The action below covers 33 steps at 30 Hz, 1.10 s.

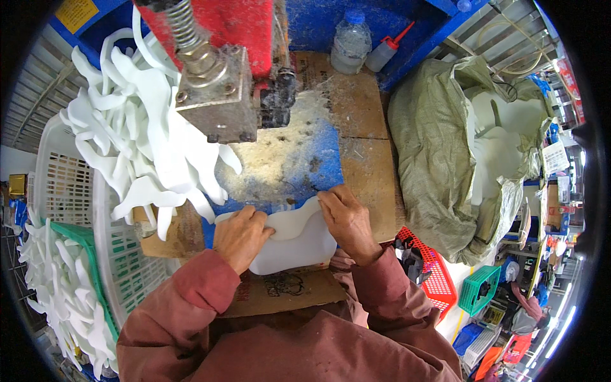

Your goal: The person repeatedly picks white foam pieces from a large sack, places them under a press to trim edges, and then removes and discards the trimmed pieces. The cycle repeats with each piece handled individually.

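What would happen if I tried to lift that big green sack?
The green sack would probably feel floppy, because its sides crease and fold. It might be fairly heavy, since white pieces show inside. Tipping could spill some, because its mouth is open.

maroon top [305,350], loose wrinkled long sleeves [162,315], redder cuffs [207,280]

Brown cardboard [366,169] and pale dust [273,153] lie on the blue worktable [329,149].

Blue-capped clear bottle [351,48] beside a red-tipped squeeze bottle [381,56]
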Available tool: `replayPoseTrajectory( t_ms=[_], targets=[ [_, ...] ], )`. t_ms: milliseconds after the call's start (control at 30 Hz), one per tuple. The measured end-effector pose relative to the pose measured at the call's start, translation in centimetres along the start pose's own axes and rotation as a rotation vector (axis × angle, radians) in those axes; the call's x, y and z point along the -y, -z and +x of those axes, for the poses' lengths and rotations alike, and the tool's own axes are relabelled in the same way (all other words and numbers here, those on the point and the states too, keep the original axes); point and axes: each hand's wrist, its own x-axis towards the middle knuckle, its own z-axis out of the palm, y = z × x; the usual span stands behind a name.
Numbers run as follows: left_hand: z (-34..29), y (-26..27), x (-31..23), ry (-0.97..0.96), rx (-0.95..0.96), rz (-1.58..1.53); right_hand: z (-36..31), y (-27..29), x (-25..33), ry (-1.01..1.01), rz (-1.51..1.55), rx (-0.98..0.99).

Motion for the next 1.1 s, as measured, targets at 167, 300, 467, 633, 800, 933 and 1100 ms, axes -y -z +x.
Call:
replayPoseTrajectory(
  t_ms=[167,300,467,633,800,933,1100],
  targets=[
    [-0.4,1.3,-0.8,0.019,0.040,-0.004,0.0,0.0,-0.1,0.028,-0.064,0.047],
    [0.1,1.1,-2.9,-0.094,0.014,-0.064,0.0,0.0,0.4,-0.009,-0.086,-0.020],
    [2.6,-2.2,-5.0,-0.283,0.068,-0.010,-1.1,1.2,0.9,-0.235,0.097,-0.079],
    [2.6,-3.1,-4.7,-0.252,0.037,-0.044,-2.3,1.7,-0.2,-0.383,0.364,-0.106],
    [2.5,-3.1,-5.0,-0.241,0.055,-0.004,-2.3,0.3,-1.0,-0.509,0.516,-0.195],
    [2.5,-3.0,-5.2,-0.229,0.071,0.015,-1.9,0.0,-1.2,-0.416,0.317,-0.220],
    [2.4,-3.0,-5.4,-0.215,0.079,0.025,-1.4,-0.4,-1.2,-0.286,0.157,-0.275]
  ],
)
